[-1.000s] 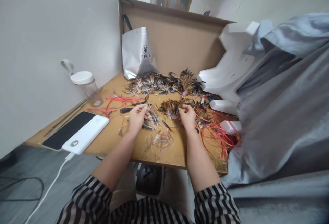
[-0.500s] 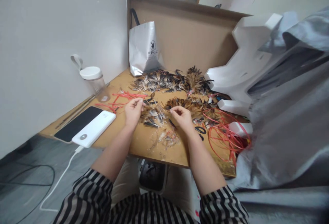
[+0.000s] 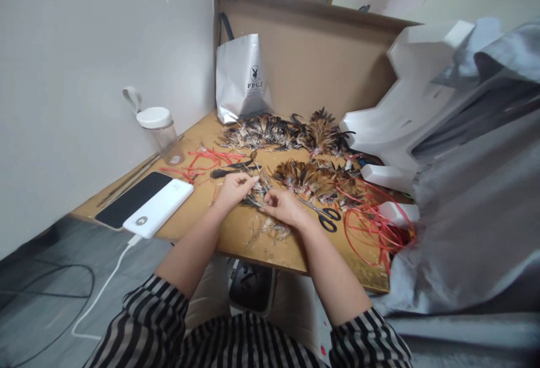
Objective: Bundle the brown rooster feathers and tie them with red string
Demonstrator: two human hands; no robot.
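Note:
My left hand [image 3: 237, 189] is closed in a pinch at the left side of a small heap of grey and brown feathers [image 3: 260, 188]. What its fingertips hold is too small to make out. Close to it on the right, my right hand [image 3: 283, 206] has its thumb and fingers pressed together at the heap's lower edge, on feathers. Both hands cover part of this heap. Below them lie pale feather scraps [image 3: 270, 230] on the wooden table [image 3: 253, 250]. Black-handled scissors [image 3: 327, 216] rest just right of my right hand. A dark feather bunch [image 3: 232, 171] lies beyond my left hand.
Brown feather bundles [image 3: 312, 179] lie behind my right hand, with a longer row [image 3: 270, 131] further back. Red strips [image 3: 375, 227] tangle at right; more red strips [image 3: 211, 158] lie left. A phone [image 3: 133, 199], power bank [image 3: 158, 209], lidded jar [image 3: 162, 134] and silver bag [image 3: 240, 81] stand around.
Both hands have moved closer together and down onto the small feather heap. The scissors, partly hidden before, now show more fully, and so does the dark feather bunch.

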